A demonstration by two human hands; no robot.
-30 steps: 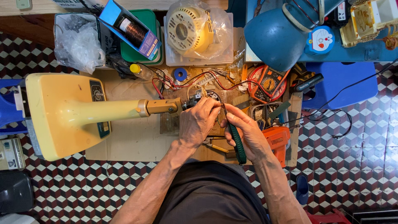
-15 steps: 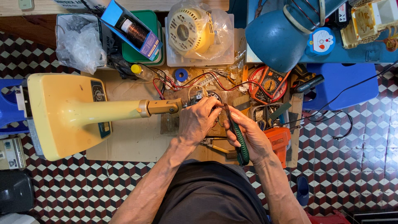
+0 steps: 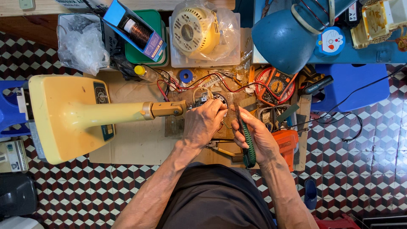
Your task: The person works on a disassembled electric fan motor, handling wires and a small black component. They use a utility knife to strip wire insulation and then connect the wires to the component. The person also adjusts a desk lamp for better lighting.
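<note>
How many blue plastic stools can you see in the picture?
2: one blue stool at the right of the bench, another blue stool at the left edge, partly hidden by the yellow fan base.

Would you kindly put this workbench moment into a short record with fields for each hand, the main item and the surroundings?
Left hand: left hand grips the small round motor part with red wires at the end of the fan's neck.
Right hand: right hand holds green-handled pliers, tip pointing towards the motor part.
Main item: cream-yellow plastic fan stand lying on its side across the wooden bench.
Surroundings: orange multimeter, blue desk lamp shade, bagged cream fan motor housing.
</note>
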